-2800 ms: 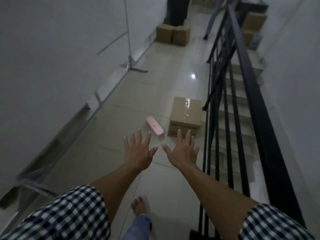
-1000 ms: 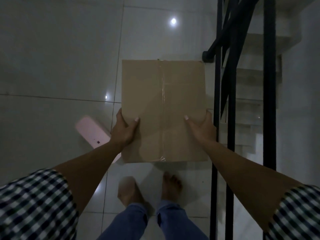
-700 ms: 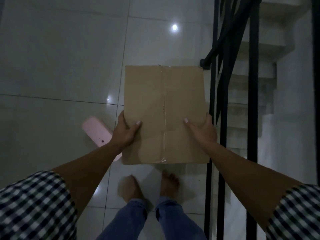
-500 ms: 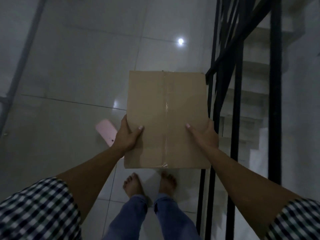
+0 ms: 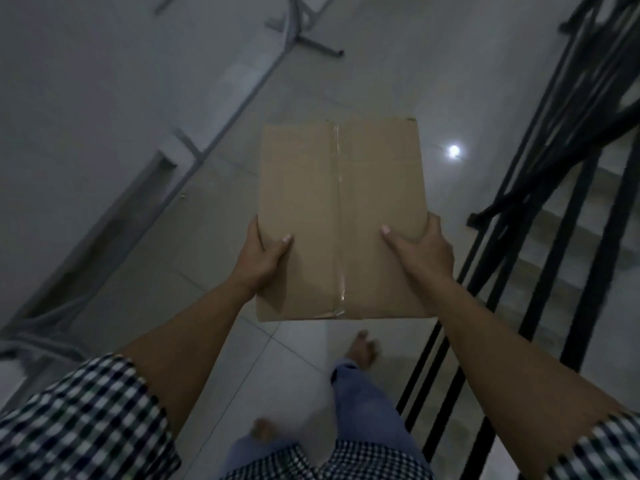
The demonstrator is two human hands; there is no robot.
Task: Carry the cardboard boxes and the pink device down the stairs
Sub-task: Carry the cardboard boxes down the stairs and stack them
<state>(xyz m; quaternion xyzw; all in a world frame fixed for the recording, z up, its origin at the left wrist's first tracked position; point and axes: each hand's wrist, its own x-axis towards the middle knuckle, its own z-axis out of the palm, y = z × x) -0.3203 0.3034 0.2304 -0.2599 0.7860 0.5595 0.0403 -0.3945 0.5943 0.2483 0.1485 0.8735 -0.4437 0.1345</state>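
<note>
Item: cardboard box [image 5: 341,216], held clear of tiled floor [image 5: 381,67] in front of the person, approx. level, top face to camera; long axis runs straight away from the body, taped seam along same line, far short edge toward metal stand [image 5: 304,39]. L hand [image 5: 263,252] grips near-left side edge and R hand [image 5: 420,249] near-right edge, thumbs on top, fingers wrapped over sides. Black railing [image 5: 568,220] and stairs [image 5: 606,181] just R of box.
</note>
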